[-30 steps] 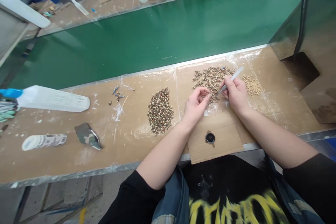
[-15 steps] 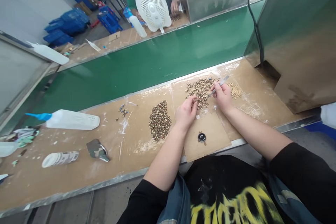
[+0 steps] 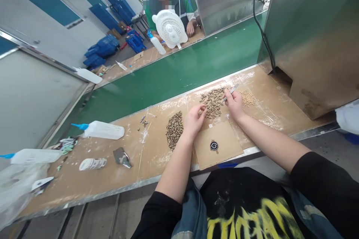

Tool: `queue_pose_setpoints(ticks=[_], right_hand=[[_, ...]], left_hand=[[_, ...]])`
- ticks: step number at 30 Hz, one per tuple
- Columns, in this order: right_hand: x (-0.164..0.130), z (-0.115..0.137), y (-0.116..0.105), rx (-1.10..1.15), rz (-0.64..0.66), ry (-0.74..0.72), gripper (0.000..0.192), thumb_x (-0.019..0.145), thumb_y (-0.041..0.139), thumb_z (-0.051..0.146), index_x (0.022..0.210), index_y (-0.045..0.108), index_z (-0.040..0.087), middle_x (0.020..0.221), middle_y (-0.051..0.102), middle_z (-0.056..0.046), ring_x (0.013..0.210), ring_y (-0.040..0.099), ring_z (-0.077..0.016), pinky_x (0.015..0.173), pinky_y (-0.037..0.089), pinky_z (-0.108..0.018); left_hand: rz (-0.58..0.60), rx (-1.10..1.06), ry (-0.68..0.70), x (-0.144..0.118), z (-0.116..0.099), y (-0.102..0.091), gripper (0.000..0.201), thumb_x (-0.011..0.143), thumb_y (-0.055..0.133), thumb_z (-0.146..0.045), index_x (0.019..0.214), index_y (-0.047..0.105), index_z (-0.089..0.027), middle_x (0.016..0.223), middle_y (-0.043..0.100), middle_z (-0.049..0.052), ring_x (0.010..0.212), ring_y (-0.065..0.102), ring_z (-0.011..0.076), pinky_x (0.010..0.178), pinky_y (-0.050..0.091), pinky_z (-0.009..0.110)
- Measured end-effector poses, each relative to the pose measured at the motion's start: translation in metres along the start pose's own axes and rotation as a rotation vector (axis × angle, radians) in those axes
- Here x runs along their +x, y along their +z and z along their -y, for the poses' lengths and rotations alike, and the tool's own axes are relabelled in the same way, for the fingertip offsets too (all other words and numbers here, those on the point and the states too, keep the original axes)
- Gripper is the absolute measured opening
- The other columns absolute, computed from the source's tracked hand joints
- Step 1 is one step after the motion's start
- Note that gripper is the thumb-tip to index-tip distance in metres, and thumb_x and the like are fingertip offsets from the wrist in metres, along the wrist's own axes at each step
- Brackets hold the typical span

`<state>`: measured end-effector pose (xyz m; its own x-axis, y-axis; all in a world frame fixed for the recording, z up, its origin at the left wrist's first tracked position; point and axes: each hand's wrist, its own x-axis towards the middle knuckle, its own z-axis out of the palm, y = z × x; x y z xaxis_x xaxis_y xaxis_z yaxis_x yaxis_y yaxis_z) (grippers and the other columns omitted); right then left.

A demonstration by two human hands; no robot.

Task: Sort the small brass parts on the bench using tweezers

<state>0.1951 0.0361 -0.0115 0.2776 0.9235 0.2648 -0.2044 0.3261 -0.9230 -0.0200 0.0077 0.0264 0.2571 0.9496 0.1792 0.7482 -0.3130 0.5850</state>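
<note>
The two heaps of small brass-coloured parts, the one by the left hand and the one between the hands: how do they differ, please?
The dense heap lies nearer the left hand's wrist side, tightly packed in an oval; the scattered heap lies farther off, spread loosely with bare table between the parts. The dense heap looks darker; the scattered heap glints lighter. The right hand holds tweezers over the scattered heap. Both rest on the taped brown worktop.

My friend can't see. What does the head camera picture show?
A person's right hand holds tweezers over a scatter of small brass parts on a brown workbench. The left hand pinches one part beside a second pile.
</note>
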Motion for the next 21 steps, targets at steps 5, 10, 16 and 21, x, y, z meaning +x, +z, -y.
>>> queue_pose_setpoints(ticks=[5,10,16,21], right_hand=[[-0.001,-0.001,0.001,0.012,0.035,0.021,0.056,0.093,0.065,0.075,0.073,0.062,0.022,0.058,0.045,0.004,0.052,0.040,-0.0118,0.052,0.033,-0.029],[-0.004,0.000,0.002,0.010,0.060,0.046,0.052,0.095,0.067,0.069,0.074,0.063,0.022,0.057,0.043,0.004,0.051,0.038,-0.0119,0.051,0.032,-0.029],[-0.005,-0.003,0.003,-0.013,0.132,0.047,0.048,0.097,0.067,0.064,0.074,0.061,0.023,0.057,0.044,0.002,0.056,0.044,-0.0155,0.050,0.037,-0.030],[-0.006,-0.001,0.002,-0.020,0.142,0.053,0.046,0.097,0.068,0.062,0.074,0.061,0.023,0.057,0.044,0.003,0.055,0.043,-0.0148,0.051,0.038,-0.029]], left_hand=[[-0.144,0.103,-0.056,-0.018,0.006,-0.055,0.021,0.100,0.063,-0.032,0.116,0.075,-0.024,0.108,0.077,0.004,0.069,0.058,0.0138,0.074,0.049,0.029],[-0.035,0.319,-0.238,-0.037,0.026,-0.100,0.016,0.098,0.064,-0.032,0.101,0.078,-0.024,0.104,0.079,0.005,0.082,0.066,0.0189,0.082,0.051,0.032],[0.175,0.448,-0.291,-0.034,0.045,-0.096,0.019,0.099,0.062,-0.031,0.105,0.079,-0.026,0.120,0.079,0.005,0.105,0.072,0.0243,0.089,0.052,0.033],[0.269,0.611,-0.277,-0.021,0.050,-0.084,0.016,0.097,0.064,-0.029,0.104,0.078,-0.026,0.117,0.080,0.006,0.108,0.072,0.0255,0.086,0.053,0.032]])
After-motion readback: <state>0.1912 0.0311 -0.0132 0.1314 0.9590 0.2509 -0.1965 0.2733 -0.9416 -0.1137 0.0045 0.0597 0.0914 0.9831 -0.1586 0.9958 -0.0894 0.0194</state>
